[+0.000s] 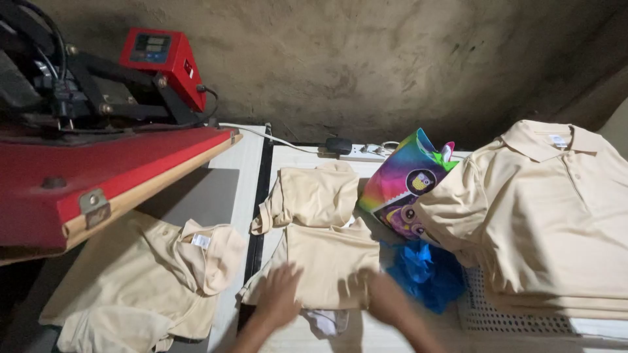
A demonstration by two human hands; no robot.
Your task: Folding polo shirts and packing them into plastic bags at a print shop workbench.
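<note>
A red heat press (85,176) stood at far left above a crumpled beige shirt (140,281). At near centre, the left hand (278,294), fingers spread, and the blurred right hand (386,297), its state unclear, pressed on a folded beige shirt (330,261) on the counter (405,336). Stacked polo shirts (549,216) lay right.

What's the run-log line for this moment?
left hand: flat on folded beige shirt | right hand: on same shirt, blurred | heat press: open
</note>
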